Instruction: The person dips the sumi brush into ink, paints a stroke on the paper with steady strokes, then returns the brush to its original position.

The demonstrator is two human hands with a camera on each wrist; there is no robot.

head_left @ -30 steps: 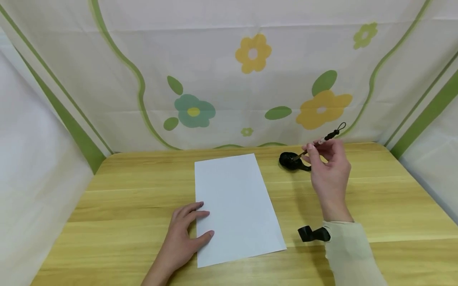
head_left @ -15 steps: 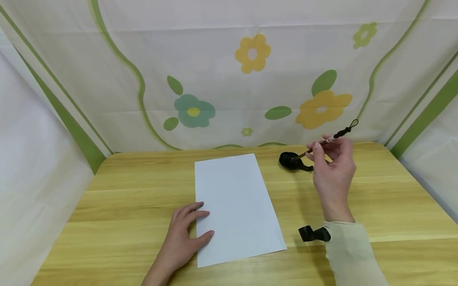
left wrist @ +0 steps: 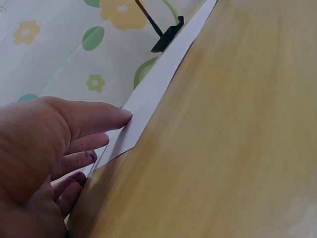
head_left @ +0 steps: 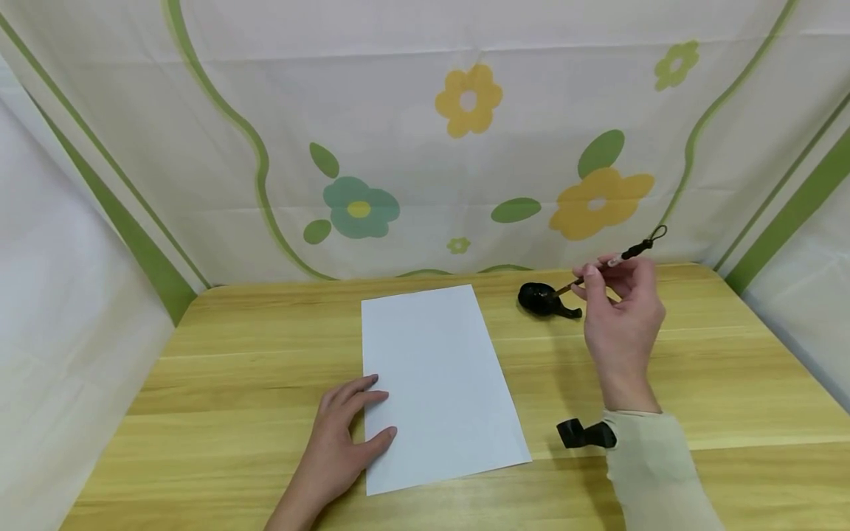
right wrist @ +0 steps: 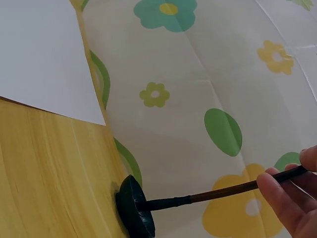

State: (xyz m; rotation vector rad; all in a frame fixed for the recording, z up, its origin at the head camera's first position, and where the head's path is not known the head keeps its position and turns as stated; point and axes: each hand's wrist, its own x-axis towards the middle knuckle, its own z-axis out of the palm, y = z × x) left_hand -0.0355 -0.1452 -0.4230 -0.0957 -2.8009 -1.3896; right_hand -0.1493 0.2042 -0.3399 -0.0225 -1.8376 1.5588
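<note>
A blank white sheet of paper point(head_left: 438, 383) lies on the wooden table. My left hand point(head_left: 341, 439) rests on its left edge, fingers spread; in the left wrist view the thumb point(left wrist: 111, 117) lies on the paper and dark smudges mark some fingertips. My right hand point(head_left: 624, 317) pinches a brush point(head_left: 581, 280) with a dark handle and a looped cord at its top end. The brush slants down to the left, its tip inside a small black ink dish point(head_left: 534, 299). In the right wrist view the brush point(right wrist: 223, 192) has a dark lower end, and the dish's rim hides its very tip.
The light wooden table point(head_left: 232, 398) carries the paper and dish. Behind it hangs a white curtain point(head_left: 425, 169) printed with flowers, with more white cloth at both sides. A black strap piece point(head_left: 584, 434) sticks out from the right sleeve point(head_left: 654, 457).
My right hand has shifted slightly right, tilting the brush while its tip stays at the dish. The left hand and the paper have stayed in place.
</note>
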